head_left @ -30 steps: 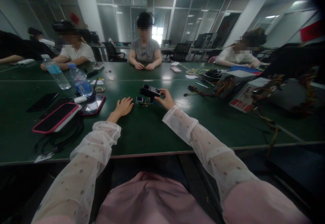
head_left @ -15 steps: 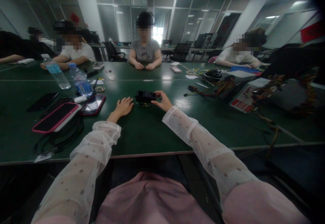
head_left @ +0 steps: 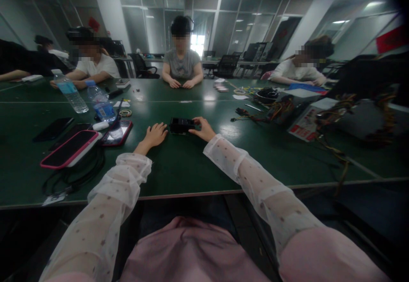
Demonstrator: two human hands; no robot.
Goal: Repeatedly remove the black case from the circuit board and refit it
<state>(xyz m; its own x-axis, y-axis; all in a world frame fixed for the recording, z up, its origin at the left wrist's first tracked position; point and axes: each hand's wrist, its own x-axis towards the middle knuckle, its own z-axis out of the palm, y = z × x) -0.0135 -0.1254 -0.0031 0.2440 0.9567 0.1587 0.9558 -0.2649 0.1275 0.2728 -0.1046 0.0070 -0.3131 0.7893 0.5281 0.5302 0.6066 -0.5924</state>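
A small black box-like device [head_left: 180, 126] lies on the green table [head_left: 179, 167], in front of me. My right hand [head_left: 203, 129] is at its right end, thumb and fingers curved around that end with a gap between them; whether they touch it is hard to tell. My left hand [head_left: 156, 134] rests palm down on the table just left of the device, fingers spread, holding nothing.
To the left are phones [head_left: 69, 149], [head_left: 117, 133] and two bottles [head_left: 70, 91], [head_left: 101, 103]. Bundled cables [head_left: 277, 109] and a labelled metal unit [head_left: 304, 124] lie right. A person [head_left: 182, 62] sits opposite, others at the sides.
The black device has come down flat over the strip that showed at its near edge. The fingers of my right hand have loosened around its right end. My left hand has stayed in place.
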